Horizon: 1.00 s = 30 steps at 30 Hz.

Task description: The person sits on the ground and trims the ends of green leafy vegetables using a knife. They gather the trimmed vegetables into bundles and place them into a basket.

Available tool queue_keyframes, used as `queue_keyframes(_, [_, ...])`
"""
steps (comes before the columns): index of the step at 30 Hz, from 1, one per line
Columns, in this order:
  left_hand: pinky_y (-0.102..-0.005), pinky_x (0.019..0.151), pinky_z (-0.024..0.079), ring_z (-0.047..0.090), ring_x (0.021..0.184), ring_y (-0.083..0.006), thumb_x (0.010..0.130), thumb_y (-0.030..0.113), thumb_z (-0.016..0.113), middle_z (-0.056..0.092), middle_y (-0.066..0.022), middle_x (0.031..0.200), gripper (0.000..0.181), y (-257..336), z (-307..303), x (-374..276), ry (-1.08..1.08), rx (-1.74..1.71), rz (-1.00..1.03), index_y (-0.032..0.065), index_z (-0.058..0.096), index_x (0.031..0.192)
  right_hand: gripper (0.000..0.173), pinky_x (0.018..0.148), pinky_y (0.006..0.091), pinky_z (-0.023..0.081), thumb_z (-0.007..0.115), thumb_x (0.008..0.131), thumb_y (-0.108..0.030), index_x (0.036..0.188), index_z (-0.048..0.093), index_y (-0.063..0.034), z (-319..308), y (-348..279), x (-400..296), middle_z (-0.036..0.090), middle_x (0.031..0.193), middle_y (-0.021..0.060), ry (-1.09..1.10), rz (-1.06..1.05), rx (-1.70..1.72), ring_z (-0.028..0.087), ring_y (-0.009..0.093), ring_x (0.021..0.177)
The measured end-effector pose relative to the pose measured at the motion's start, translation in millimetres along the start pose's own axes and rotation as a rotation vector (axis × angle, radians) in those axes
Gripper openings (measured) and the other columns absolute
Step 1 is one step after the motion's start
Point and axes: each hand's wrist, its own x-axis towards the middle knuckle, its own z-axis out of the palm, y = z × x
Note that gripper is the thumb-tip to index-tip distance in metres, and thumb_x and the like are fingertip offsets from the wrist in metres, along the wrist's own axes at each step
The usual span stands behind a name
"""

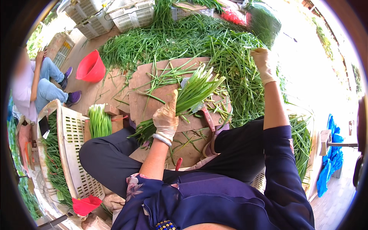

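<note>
My left hand (166, 118), in a thin pale glove, is closed around a thick bundle of garlic chives (198, 89). The pale cut ends fan out to the upper right, and the leafy ends hang below my wrist. My right hand (262, 63), also gloved, is raised with curled fingers at the right edge of a large heap of loose chives (178, 41). A pale strand shows by its fingertips, but whether they grip it is unclear. Under the bundle lies a worn board (149, 106) with trimmings (220, 107) and a knife with a reddish handle (208, 118).
A bound chive bunch (100, 120) stands beside my left knee, near a white plastic crate (82, 149) of chives. A red bucket (91, 66) stands farther left, near a seated person (43, 77). White crates (132, 15) stand behind. Blue plastic (330, 161) hangs at right.
</note>
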Motion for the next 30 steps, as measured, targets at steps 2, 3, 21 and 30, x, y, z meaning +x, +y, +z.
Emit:
queue_keyframes(2, [-0.0435, 0.061, 0.052, 0.065, 0.071, -0.0314, 0.066, 0.003, 0.072, 0.065, -0.0096, 0.089, 0.104, 2, 7, 2, -0.049, 0.034, 0.003, 0.0274, 0.027, 0.156, 0.032, 0.08, 0.0367, 0.054, 0.076, 0.081, -0.033, 0.097, 0.076, -0.0062, 8, 56, 18, 0.074, 0.091, 0.0159, 0.04, 0.074, -0.12, 0.071, 0.03, 0.082])
queue_keyframes(3, [-0.0436, 0.061, 0.052, 0.065, 0.071, -0.0307, 0.063, 0.003, 0.072, 0.064, -0.0099, 0.09, 0.109, 1, 7, 2, -0.073, 0.057, 0.001, 0.0273, 0.024, 0.157, 0.034, 0.081, 0.0365, 0.054, 0.076, 0.08, -0.034, 0.1, 0.076, -0.0063, 14, 67, 17, 0.074, 0.092, 0.0159, 0.083, 0.023, -0.18, 0.071, 0.029, 0.084])
queue_keyframes(21, [-0.0409, 0.063, 0.053, 0.065, 0.072, -0.0258, 0.064, 0.01, 0.078, 0.061, -0.0051, 0.09, 0.105, -2, 7, -1, -0.123, 0.183, 0.06, 0.0297, 0.03, 0.155, 0.021, 0.062, 0.0413, 0.05, 0.07, 0.074, -0.025, 0.081, 0.074, -0.0056, 44, -83, -88, 0.063, 0.07, 0.0188, -0.61, -0.454, -0.085, 0.062, 0.034, 0.064])
queue_keyframes(30, [-0.0417, 0.067, 0.054, 0.066, 0.076, -0.0278, 0.062, 0.011, 0.081, 0.064, -0.0054, 0.093, 0.105, 14, -8, 8, -0.141, 0.034, 0.055, 0.0313, 0.033, 0.154, 0.018, 0.066, 0.0402, 0.052, 0.07, 0.077, -0.025, 0.081, 0.075, -0.0088, 17, -86, -74, 0.067, 0.073, 0.0159, -0.376, -0.383, -0.12, 0.066, 0.034, 0.07])
